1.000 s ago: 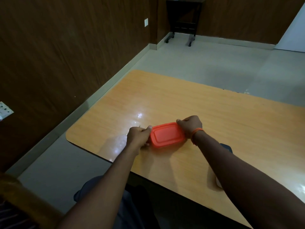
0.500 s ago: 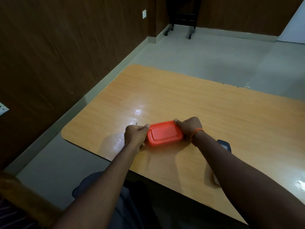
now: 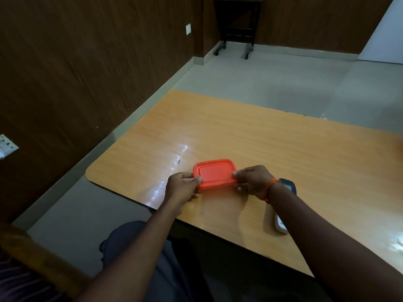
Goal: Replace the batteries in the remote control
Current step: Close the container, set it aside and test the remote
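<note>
Both hands have slid toward the box's near edge. The left hand (image 3: pixel 182 188) and right hand (image 3: pixel 253 182) pinch the orange box (image 3: pixel 214 173) on the table (image 3: pixel 283 149). The remote (image 3: pixel 283 205) lies just right, partly under the right arm.

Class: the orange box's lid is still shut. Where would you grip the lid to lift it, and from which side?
Grip the orange lid by its raised rim at the two short ends, one hand from each side, as the left hand and right hand do: the flat top offers no hold.
</note>
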